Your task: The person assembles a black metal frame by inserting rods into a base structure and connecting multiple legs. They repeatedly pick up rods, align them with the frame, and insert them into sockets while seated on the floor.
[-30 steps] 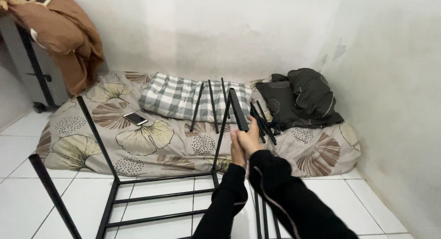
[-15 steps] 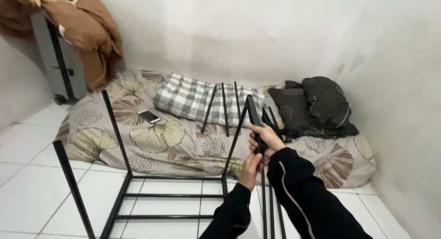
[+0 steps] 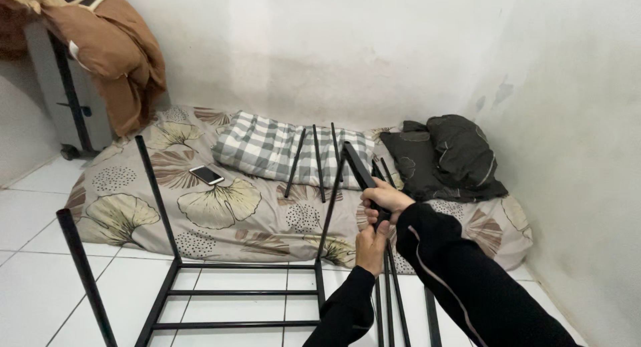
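Right hand [image 3: 386, 200]: fingers wrapped tight around a black metal bar [image 3: 361, 173], partway down its length; the bar slants up and away toward the mattress.
Left hand [image 3: 371, 248]: just below the right one, closed around the same cluster of black rods; which rod it grips is hard to tell, since several run close together there.
Black metal bar: flat-sided, its upper end free in the air above the bedding, its lower part hidden behind both hands.
Black metal frame [image 3: 242, 292]: stands on the white tiled floor [image 3: 33, 287] left of the hands, with horizontal rungs low down and upright posts rising at its corners.
Loose black rods [image 3: 319, 161]: three lie on the checked pillow [image 3: 267, 147], fanned apart.
Mattress [image 3: 220, 207]: on the floor against the wall, covered in a leaf-print sheet.
Phone [image 3: 206, 175]: flat on the sheet, left of the pillow.
Dark pillows [image 3: 447, 157]: heaped in the right corner.
Brown cloth [image 3: 117, 53]: draped over a grey stand at upper left.
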